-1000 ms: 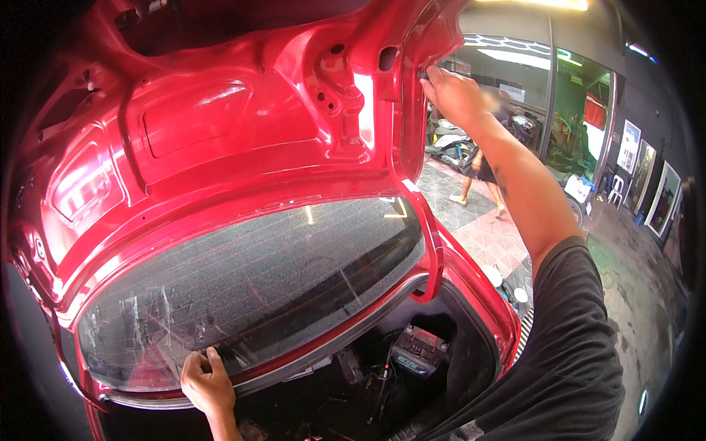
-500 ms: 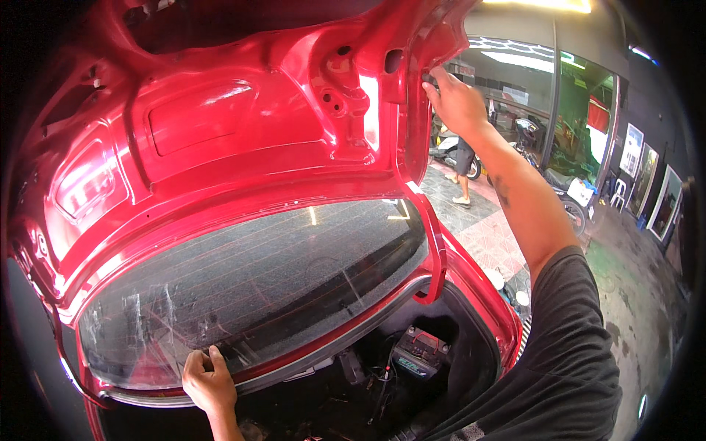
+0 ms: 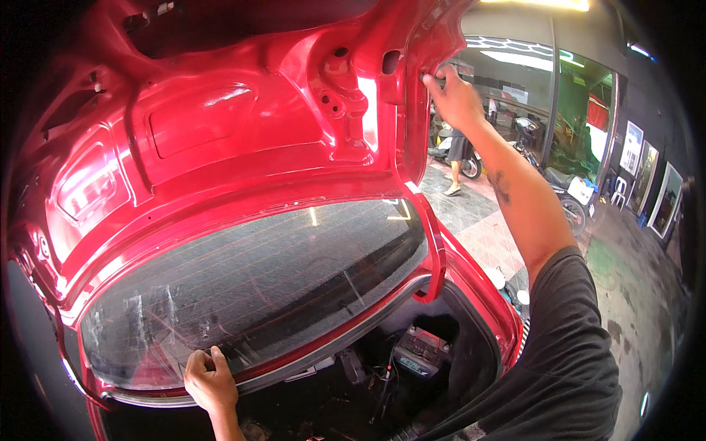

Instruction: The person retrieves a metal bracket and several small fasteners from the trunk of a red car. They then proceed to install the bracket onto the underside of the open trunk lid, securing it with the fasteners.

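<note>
A red trunk lid [image 3: 220, 121] stands raised, its inner panel facing me. At its right edge is my right hand [image 3: 457, 99], fingers curled and thumb against the metal. Something small and dark shows by the thumb tip; what the fingers hold is hidden. Low in front of me, my left hand [image 3: 211, 381] is closed, with thumb and forefinger drawn together at the lower edge of the rear window [image 3: 279, 272]. Whatever lies in that pinch cannot be made out. Pale streaks mark the dusty glass near it.
Below the window the open trunk holds a car battery [image 3: 421, 351] and loose cables [image 3: 382, 382]. A red hinge arm [image 3: 435, 250] curves down at the right. Farther off are a motorcycle [image 3: 570, 198], a person's legs [image 3: 455, 165] and a glass door [image 3: 585, 125].
My right hand has shifted slightly at the lid's edge, its fingers curling more. My left hand stays nearly in place. The person in the background has moved a little to the left.
</note>
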Motion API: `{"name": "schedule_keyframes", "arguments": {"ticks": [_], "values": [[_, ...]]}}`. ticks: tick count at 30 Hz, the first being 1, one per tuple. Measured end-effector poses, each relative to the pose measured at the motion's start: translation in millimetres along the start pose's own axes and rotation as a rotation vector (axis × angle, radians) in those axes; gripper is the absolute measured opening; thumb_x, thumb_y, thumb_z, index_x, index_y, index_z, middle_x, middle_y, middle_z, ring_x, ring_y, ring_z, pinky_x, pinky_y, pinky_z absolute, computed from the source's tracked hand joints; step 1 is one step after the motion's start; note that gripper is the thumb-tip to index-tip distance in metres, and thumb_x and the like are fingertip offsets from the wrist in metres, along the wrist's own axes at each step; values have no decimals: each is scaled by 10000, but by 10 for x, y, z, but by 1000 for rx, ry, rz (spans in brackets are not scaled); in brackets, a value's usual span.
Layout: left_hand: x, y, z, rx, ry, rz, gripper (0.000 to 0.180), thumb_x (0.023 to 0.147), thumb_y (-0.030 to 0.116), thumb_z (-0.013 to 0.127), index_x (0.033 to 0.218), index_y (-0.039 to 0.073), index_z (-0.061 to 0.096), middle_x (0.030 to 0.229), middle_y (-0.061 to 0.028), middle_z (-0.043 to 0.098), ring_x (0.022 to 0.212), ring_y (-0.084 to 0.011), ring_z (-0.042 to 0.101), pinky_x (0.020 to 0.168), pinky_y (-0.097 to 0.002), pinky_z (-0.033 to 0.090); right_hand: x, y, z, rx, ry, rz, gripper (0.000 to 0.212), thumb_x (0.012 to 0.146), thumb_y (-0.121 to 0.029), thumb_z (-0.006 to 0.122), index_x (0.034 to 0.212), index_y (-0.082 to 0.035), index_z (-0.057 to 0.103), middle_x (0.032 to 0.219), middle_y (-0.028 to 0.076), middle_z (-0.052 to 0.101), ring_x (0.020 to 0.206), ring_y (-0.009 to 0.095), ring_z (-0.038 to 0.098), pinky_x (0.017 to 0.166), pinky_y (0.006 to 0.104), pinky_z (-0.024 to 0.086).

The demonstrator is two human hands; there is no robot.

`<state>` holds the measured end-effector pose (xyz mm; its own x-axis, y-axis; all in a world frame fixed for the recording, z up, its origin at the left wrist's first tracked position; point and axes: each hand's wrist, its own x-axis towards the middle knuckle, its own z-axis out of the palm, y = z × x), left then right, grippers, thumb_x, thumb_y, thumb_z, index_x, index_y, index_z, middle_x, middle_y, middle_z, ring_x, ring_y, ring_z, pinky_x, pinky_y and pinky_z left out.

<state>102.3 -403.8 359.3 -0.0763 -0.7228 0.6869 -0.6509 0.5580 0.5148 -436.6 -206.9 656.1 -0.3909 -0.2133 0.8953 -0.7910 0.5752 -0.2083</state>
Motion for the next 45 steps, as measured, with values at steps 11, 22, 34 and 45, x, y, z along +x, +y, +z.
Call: {"name": "schedule_keyframes", "arguments": {"ticks": [11, 22, 34, 45], "values": [[-3, 53, 59, -17, -8, 32, 411, 915, 152, 697, 660, -4, 416, 602, -136, 404, 544, -281, 385, 570, -445, 334, 352, 198, 233, -118, 93, -56, 349, 1063, -328, 466, 1021, -36, 651, 967, 231, 728, 945, 460, 691, 849, 553, 552], [-10, -6, 13, 6, -2, 37, 389, 895, 140, 699, 643, 2, 437, 627, -136, 463, 550, -325, 451, 566, -466, 353, 8, 114, 40, -303, 162, -477, 295, 1050, -305, 518, 1200, -51, 522, 934, 169, 704, 884, 408, 718, 734, 534, 580], [-23, -12, 32, -7, 36, 52, 415, 916, 147, 694, 652, -1, 411, 599, -124, 400, 544, -264, 378, 566, -446, 325, 291, 11, 269, 863, -384, 698, 566, 1089, -534, 373, 1049, -32, 631, 747, 120, 631, 641, 208, 640, 560, 389, 493], [-13, 35, 0, -6, 1, 27, 411, 897, 143, 697, 645, 0, 406, 615, -136, 417, 549, -306, 406, 568, -460, 337, 3, -16, -156, -380, 12, -372, 286, 1042, -359, 539, 1139, -91, 555, 997, 176, 742, 935, 398, 723, 795, 531, 565]]}}
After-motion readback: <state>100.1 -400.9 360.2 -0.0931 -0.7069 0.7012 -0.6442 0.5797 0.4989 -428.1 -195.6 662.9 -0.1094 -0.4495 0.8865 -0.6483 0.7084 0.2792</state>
